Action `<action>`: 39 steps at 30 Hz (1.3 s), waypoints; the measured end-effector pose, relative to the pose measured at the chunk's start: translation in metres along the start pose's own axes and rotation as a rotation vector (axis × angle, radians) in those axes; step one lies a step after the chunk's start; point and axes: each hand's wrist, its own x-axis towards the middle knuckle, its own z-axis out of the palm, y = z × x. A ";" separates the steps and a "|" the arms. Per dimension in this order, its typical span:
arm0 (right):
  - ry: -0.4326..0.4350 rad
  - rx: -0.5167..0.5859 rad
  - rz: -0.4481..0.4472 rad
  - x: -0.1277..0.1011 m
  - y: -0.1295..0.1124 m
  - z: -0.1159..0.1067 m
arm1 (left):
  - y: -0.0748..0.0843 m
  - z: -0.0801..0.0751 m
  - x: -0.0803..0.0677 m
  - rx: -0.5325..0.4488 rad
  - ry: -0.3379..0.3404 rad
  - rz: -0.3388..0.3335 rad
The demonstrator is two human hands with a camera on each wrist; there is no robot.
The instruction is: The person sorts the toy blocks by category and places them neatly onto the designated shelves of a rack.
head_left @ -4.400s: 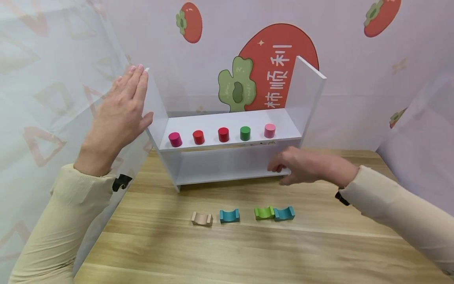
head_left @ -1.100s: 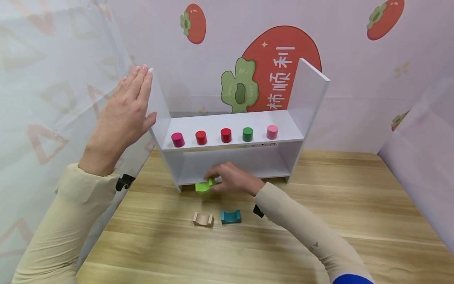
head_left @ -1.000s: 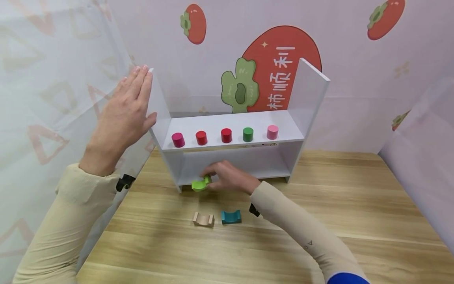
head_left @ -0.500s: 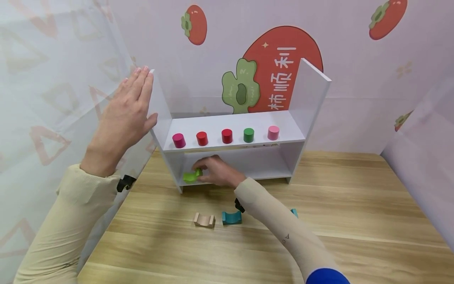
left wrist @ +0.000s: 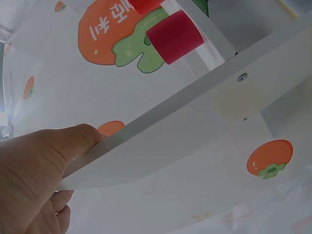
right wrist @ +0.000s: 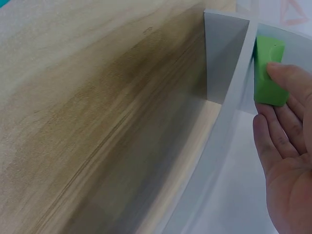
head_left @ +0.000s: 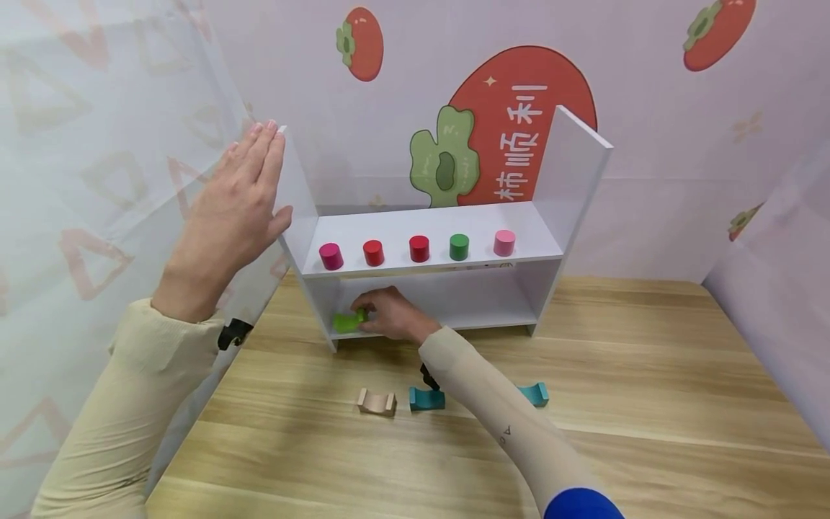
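My right hand (head_left: 393, 315) pinches a light green wooden block with a curved hollow (head_left: 346, 322) at the left end of the shelf's lower board. In the right wrist view, the thumb lies on top of this green block (right wrist: 270, 70), which sits inside the board's front edge, close to the side panel. My left hand (head_left: 233, 209) holds the upper part of the left side panel of the white shelf (head_left: 421, 218). The left wrist view shows the thumb on one face of that panel (left wrist: 146, 141) and fingertips on the other side.
Several cylinders stand in a row on the upper board, among them a magenta one (head_left: 331, 256), a green one (head_left: 459, 246) and a pink one (head_left: 504, 244). In front lie a beige hollowed block (head_left: 377, 402) and two teal ones, one (head_left: 426, 399) partly beside the right sleeve, on the wooden table (head_left: 311, 461).
The light green block lay beside the right teal block on the table; my right hand has carried it left and back into the shelf's lower level. The left hand stays at the panel.
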 end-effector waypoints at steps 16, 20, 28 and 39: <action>-0.004 -0.021 0.015 -0.004 0.006 0.000 | 0.000 0.003 0.000 0.011 0.007 0.003; 0.008 -0.018 0.000 -0.011 0.006 -0.014 | 0.000 0.003 0.000 0.016 0.009 0.005; 0.003 -0.071 -0.081 -0.040 0.005 -0.050 | -0.001 0.002 0.002 0.026 0.006 0.010; -0.143 -0.148 -0.125 -0.087 0.004 -0.069 | -0.001 0.001 0.002 -0.001 0.017 0.020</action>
